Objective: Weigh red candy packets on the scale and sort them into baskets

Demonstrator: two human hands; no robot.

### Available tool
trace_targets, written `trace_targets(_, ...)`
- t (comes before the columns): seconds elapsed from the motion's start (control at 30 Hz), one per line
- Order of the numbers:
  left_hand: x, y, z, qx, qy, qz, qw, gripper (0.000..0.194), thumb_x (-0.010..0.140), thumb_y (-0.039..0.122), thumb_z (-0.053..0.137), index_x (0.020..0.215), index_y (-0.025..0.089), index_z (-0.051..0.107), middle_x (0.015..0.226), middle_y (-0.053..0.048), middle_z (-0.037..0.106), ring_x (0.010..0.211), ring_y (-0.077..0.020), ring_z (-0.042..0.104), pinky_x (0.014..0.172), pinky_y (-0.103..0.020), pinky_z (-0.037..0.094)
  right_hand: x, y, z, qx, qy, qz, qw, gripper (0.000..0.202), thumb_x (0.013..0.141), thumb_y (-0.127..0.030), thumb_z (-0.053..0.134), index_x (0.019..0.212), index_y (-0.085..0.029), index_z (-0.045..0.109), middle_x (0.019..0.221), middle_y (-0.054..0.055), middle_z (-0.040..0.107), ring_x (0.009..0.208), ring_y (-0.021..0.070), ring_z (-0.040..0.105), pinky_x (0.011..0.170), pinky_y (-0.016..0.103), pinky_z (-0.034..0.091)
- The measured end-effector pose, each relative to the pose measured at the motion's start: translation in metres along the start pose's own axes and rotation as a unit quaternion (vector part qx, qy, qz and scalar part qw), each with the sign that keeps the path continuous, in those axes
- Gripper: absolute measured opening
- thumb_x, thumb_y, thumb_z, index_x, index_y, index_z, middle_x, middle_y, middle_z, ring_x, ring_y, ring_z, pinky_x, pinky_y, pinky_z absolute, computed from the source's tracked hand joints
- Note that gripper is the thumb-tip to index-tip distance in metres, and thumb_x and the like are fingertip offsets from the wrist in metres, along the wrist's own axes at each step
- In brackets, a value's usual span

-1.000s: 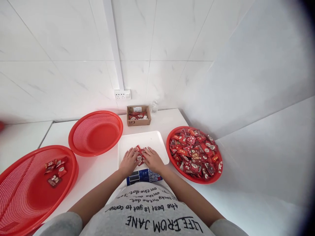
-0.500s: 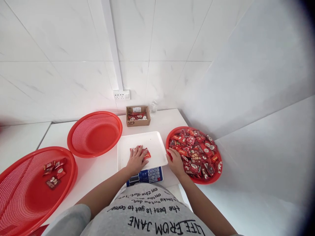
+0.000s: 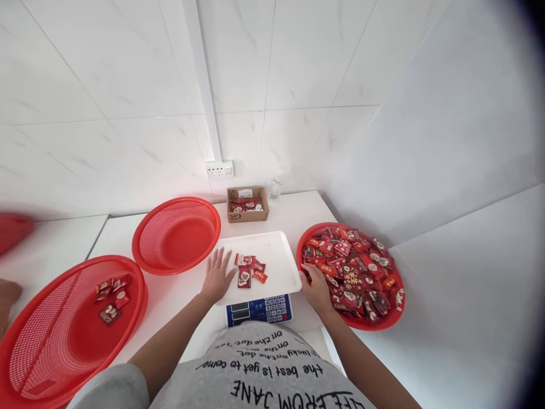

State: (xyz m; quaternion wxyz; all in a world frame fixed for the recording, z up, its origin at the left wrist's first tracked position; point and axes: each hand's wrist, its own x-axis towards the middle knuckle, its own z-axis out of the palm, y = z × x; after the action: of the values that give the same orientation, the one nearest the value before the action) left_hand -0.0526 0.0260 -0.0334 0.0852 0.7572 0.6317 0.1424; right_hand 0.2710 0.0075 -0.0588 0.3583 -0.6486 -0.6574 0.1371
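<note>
Several red packets [image 3: 244, 276] lie loosely grouped on a white tray [image 3: 279, 250], which rests on a blue scale [image 3: 259, 310]. My left hand [image 3: 217, 276] is at the tray's left edge, fingers spread, with nothing in it. At the right edge of the tray is my right hand [image 3: 315, 287], its fingers bent between the tray and the rim of a red basket; whether they hold anything is hidden. That red basket [image 3: 301, 241] on the right is heaped with red packets.
A red basket [image 3: 140, 233] without packets stands behind left. Nearer, a larger red basket [image 3: 25, 289] holds several packets. A cardboard box [image 3: 251, 216] of packets and a clear bottle [image 3: 275, 188] stand by the wall. Another person's hand [image 3: 7, 301] shows at the far left.
My left hand has moved left off the packets, uncovering them on the tray. The view has shifted left, and another person's hand and a red object now show at the left edge.
</note>
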Motion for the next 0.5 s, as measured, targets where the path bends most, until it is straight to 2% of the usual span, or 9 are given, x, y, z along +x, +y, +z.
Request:
trace_targets(0.1, -0.015, -0.025, -0.015, 0.008, 0.055, -0.095, 0.994, 0.055, 0.09, 0.044, 0.032, 0.137, 0.017, 0.031, 0.147, -0.015, 0.025, 0.138, -0.0287, 0.01, 0.107, -0.054, 0.017, 0.0, 0.0, 0.001, 0.001, -0.002, 0.002, 1.0, 0.032, 0.085, -0.035, 0.042, 0.103, -0.017, 0.06, 0.108, 0.012, 0.061, 0.103, 0.0225, 0.054, 0.094, 0.043, 0.041)
trace_targets(0.17, -0.026, -0.038, -0.025, 0.01, 0.064, -0.138, 0.988, 0.055, 0.09, 0.044, 0.031, 0.137, 0.015, 0.031, 0.147, -0.016, 0.025, 0.138, -0.0292, 0.009, 0.107, -0.054, 0.016, 0.0, 0.001, 0.001, 0.005, -0.004, 0.002, 1.0, 0.032, 0.085, -0.035, 0.042, 0.103, -0.016, 0.06, 0.108, 0.012, 0.061, 0.103, 0.0226, 0.054, 0.094, 0.043, 0.041)
trace_targets(0.3, -0.045, -0.056, -0.038, 0.016, 0.067, -0.201, 0.977, 0.057, 0.09, 0.044, 0.029, 0.137, 0.012, 0.032, 0.146, -0.019, 0.025, 0.138, -0.0306, 0.008, 0.106, -0.056, 0.017, 0.0, 0.002, 0.001, 0.009, -0.002, 0.001, 1.0, 0.032, 0.084, -0.035, 0.042, 0.103, -0.016, 0.06, 0.107, 0.012, 0.062, 0.102, 0.0231, 0.054, 0.094, 0.044, 0.042)
trace_targets(0.5, -0.062, -0.069, -0.038, 0.042, 0.028, -0.241, 0.969, 0.055, 0.09, 0.043, 0.027, 0.136, 0.013, 0.033, 0.146, -0.018, 0.027, 0.137, -0.0304, 0.01, 0.106, -0.056, 0.016, 0.0, 0.002, 0.001, 0.013, 0.002, 0.004, 1.0, 0.033, 0.085, -0.037, 0.042, 0.102, -0.016, 0.06, 0.106, 0.013, 0.062, 0.102, 0.0234, 0.055, 0.093, 0.044, 0.042)
